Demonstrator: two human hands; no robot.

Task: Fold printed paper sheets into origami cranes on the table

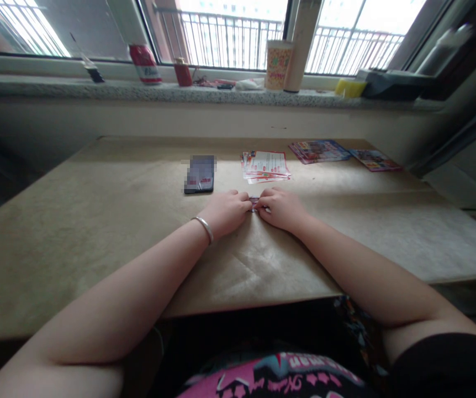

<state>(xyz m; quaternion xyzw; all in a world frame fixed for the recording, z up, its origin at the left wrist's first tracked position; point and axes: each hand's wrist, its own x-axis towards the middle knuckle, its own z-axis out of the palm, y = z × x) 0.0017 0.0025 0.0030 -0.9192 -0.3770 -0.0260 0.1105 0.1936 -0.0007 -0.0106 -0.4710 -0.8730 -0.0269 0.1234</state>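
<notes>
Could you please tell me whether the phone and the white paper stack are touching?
Apart: the head view shows bare tabletop between the phone and the paper stack.

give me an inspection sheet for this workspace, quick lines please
Surface: tan table, cover creased toward its near edge.
Job's things: small printed piece, mostly covered, between left hand and right hand.
Clutter: phone, paper pile, colourful printed sheets farther right.
Hands: both hold the piece; bracelet on the left wrist.
Cables: thin pale line below the table's near edge, possibly a cord.
Surroundings: windowsill with can and cup; railing outside.
</notes>
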